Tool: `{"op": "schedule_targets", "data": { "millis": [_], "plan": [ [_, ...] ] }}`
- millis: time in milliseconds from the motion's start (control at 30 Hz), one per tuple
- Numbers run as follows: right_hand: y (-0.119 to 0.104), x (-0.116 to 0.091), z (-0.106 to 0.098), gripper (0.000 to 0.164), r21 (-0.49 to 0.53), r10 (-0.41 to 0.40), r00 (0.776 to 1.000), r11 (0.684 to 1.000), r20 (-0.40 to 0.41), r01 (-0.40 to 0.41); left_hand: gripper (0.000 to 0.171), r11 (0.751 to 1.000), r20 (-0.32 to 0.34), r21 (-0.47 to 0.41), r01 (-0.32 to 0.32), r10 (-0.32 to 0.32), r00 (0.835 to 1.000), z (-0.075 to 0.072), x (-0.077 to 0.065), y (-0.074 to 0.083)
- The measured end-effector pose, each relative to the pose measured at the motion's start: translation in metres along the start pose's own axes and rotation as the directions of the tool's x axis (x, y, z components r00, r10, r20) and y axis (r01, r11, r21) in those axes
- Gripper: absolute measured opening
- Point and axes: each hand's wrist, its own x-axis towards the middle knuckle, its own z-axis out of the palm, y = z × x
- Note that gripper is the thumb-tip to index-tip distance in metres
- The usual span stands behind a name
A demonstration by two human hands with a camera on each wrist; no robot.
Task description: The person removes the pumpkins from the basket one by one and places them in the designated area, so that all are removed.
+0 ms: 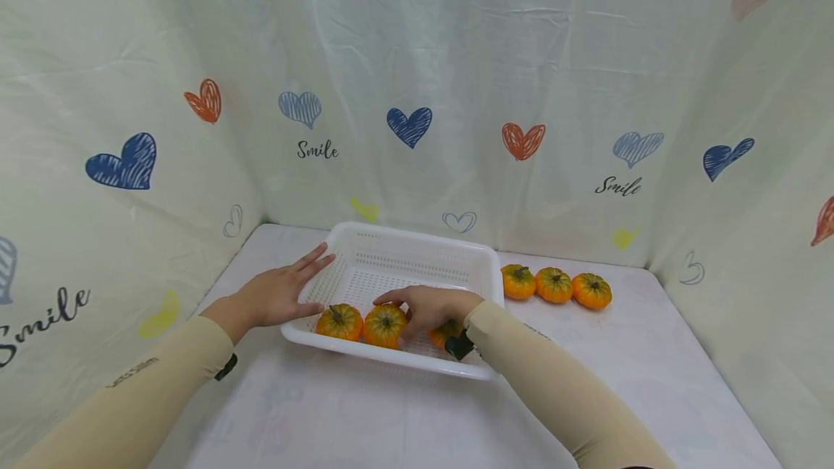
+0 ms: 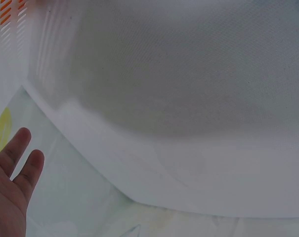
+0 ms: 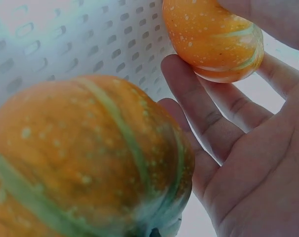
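A white plastic basket [image 1: 391,359] with slotted walls stands on the table, holding three small orange-and-green pumpkins along its near side. My right hand [image 1: 430,307] reaches inside and grips the middle pumpkin [image 1: 383,326]; in the right wrist view, thumb and fingers curl round that pumpkin [image 3: 216,42]. Another pumpkin [image 3: 85,158] sits close to the right wrist, partly hidden by the hand in the head view. The leftmost pumpkin [image 1: 339,322] lies near the thumb of my left hand [image 1: 276,299]. That hand's fingers are spread at the basket's left rim, holding nothing.
Three more pumpkins [image 1: 554,285] stand in a row on the table, right of the basket. A white cloth [image 1: 326,418] covers the table. Curtains [image 1: 456,56] printed with hearts hang behind it and at both sides.
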Motion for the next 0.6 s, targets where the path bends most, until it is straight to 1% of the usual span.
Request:
{"op": "schedule_targets", "data": {
  "millis": [300,600],
  "plan": [
    [-0.0010,-0.0025,-0.0028,0.073,-0.007,-0.006,1.000,1.000,-0.025,0.006,0.085,1.000,-0.005,0.000,-0.005,0.005,1.000,0.0001,-0.0003,-0.0007],
    [-0.0008,-0.0018,-0.0090,0.074,-0.038,-0.026,0.998,0.999,-0.064,0.024,0.086,1.000,0.009,-0.009,0.003,-0.003,1.000,0.0002,-0.0006,-0.0017]
  ]
}}
